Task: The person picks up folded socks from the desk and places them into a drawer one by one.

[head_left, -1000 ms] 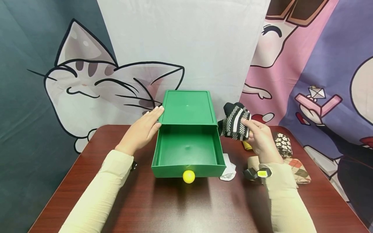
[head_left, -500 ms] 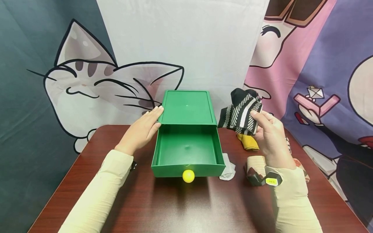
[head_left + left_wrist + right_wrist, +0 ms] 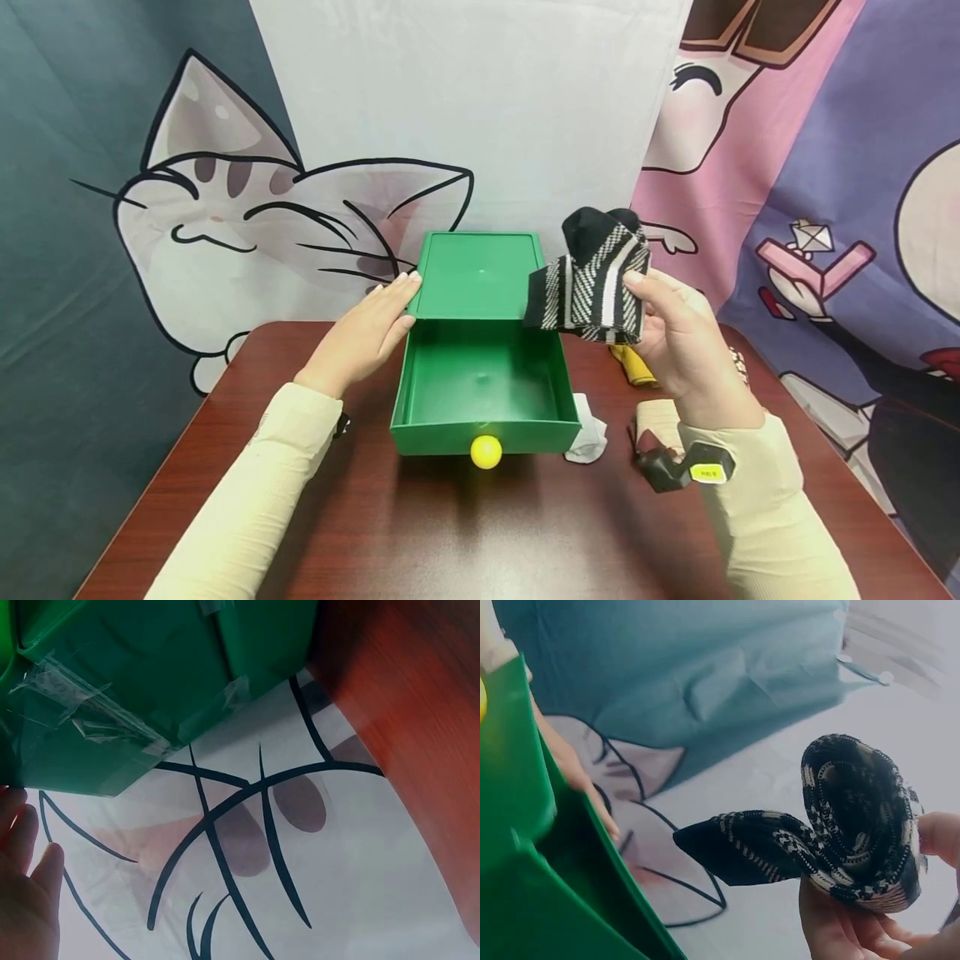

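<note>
A green box [image 3: 480, 275] with its drawer [image 3: 483, 437] pulled out stands at the middle of the table; a yellow ball knob [image 3: 486, 452] is on the drawer front. My left hand [image 3: 363, 337] rests with straight fingers against the left side of the box top. My right hand [image 3: 686, 354] pinches a rolled black-and-white patterned sock [image 3: 600, 279] between thumb and fingers, raised beside the box's right edge. In the head view the sock overlaps the box's right corner. The right wrist view shows the sock's coiled end [image 3: 859, 817] and a loose black flap sticking out.
Right of the drawer a white cloth bundle [image 3: 587, 433] lies on the brown table [image 3: 465, 533]. A yellow rolled sock [image 3: 633, 367] and a beige ribbed one [image 3: 660, 421] lie farther right, partly behind my right arm. A printed curtain [image 3: 480, 117] hangs behind the table.
My right hand first rises with the patterned sock, then carries it left toward the box, so that it now overlaps the box's corner. The left hand and the drawer stay put.
</note>
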